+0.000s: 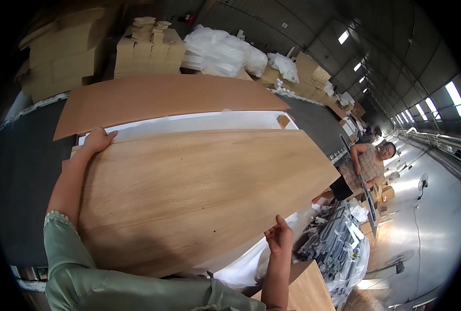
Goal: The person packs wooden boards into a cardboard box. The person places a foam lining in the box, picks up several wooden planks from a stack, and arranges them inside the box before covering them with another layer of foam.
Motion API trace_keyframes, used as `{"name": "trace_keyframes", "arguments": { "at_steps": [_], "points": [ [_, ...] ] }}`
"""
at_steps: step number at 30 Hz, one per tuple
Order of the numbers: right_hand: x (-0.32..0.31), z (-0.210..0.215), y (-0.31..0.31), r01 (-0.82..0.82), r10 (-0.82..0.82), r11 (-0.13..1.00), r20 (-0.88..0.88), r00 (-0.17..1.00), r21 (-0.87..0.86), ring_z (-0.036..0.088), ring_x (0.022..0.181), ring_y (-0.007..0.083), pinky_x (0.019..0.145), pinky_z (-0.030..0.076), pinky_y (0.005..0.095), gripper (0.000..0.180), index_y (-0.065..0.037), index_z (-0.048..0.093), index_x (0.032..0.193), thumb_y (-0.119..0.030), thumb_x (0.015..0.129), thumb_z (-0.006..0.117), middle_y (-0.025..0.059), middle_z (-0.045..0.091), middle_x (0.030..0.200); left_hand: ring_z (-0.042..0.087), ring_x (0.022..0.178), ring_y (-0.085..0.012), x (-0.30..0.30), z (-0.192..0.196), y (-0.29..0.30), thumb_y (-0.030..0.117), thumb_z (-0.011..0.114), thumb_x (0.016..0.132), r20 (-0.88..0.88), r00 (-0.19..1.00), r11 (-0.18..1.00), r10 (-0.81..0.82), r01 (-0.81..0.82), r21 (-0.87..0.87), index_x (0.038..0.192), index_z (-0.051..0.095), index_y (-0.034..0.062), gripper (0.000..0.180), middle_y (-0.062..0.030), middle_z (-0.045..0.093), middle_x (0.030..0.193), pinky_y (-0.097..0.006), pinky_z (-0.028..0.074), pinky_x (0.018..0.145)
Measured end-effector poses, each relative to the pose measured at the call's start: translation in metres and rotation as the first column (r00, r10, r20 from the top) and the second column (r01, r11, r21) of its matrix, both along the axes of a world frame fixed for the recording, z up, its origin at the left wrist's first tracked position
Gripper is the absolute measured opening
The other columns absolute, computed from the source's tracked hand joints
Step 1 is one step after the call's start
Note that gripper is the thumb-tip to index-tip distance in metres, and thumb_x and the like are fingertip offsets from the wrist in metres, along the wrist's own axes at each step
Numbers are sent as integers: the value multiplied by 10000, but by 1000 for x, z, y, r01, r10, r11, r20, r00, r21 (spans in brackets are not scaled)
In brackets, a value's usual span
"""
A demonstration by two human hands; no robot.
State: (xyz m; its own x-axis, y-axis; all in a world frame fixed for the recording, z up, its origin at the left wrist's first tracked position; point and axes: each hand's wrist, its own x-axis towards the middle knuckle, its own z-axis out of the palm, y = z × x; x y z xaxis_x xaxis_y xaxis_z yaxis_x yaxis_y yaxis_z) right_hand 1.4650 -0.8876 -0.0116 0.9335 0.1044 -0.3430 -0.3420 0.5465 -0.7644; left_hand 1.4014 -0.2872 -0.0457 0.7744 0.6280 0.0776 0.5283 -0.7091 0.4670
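Note:
A wide wood-grain panel [199, 186] lies tilted in front of me, with a few small dark holes in its face. My left hand [100, 140] is closed over its far left edge, fingertips on the top face. At the near right edge, my right hand [280, 236] grips the panel with the thumb up and the fingers partly hidden. Just beyond the panel is an open carton with a white lining [189, 122] and a small brown corner piece [283, 122]. Its brown cardboard flap [173, 98] stands out on the far side.
A dark conveyor belt [23, 171] runs beneath and past the carton. Cardboard stacks [150, 54] and plastic-wrapped white bundles [217, 49] stand behind it. At right, a person [368, 166] holds a long grey strip [366, 194] near wrapped metal parts [334, 243]. A wooden board [308, 290] sits below my right forearm.

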Motion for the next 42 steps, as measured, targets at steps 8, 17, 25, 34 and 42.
{"name": "trace_keyframes", "arguments": {
  "at_steps": [8,17,25,34,42],
  "points": [
    [69,-8,35,-87,84,986,-30,996,-140,601,784,212,627,492,311,193,34,545,979,-129,889,496,134,608,908,623,828,-390,29,-29,43,503,523,834,15,997,996,-82,81,45,917,645,-52,574,-271,633,858,-419,474,752],
    [117,14,69,-52,59,988,47,997,-148,482,591,109,490,413,252,116,-1,535,825,-113,856,548,34,500,703,615,886,-386,62,-14,47,502,509,851,-199,977,992,-77,94,78,936,640,-70,593,-291,622,880,-410,457,789],
    [124,31,75,-47,47,989,1,999,-140,504,597,117,515,451,243,117,-10,530,841,-125,861,544,31,508,712,616,855,-399,68,-35,70,558,425,866,-204,979,999,8,1,45,873,640,-105,697,-307,614,845,-426,459,763],
    [152,-84,51,-77,116,985,-265,957,153,539,1012,333,810,473,485,369,13,436,1164,-90,819,512,177,526,1122,621,726,-393,85,-51,44,563,454,859,-155,988,977,18,16,214,733,654,-68,674,-267,619,724,-436,469,716],
    [166,-50,66,58,-77,996,-365,928,-63,503,1052,358,875,424,507,392,20,404,1172,-98,807,485,200,483,1168,622,701,-396,93,-26,25,567,480,843,-129,987,979,97,-71,192,705,662,-47,655,-248,624,715,-445,488,677]
  ]
}}
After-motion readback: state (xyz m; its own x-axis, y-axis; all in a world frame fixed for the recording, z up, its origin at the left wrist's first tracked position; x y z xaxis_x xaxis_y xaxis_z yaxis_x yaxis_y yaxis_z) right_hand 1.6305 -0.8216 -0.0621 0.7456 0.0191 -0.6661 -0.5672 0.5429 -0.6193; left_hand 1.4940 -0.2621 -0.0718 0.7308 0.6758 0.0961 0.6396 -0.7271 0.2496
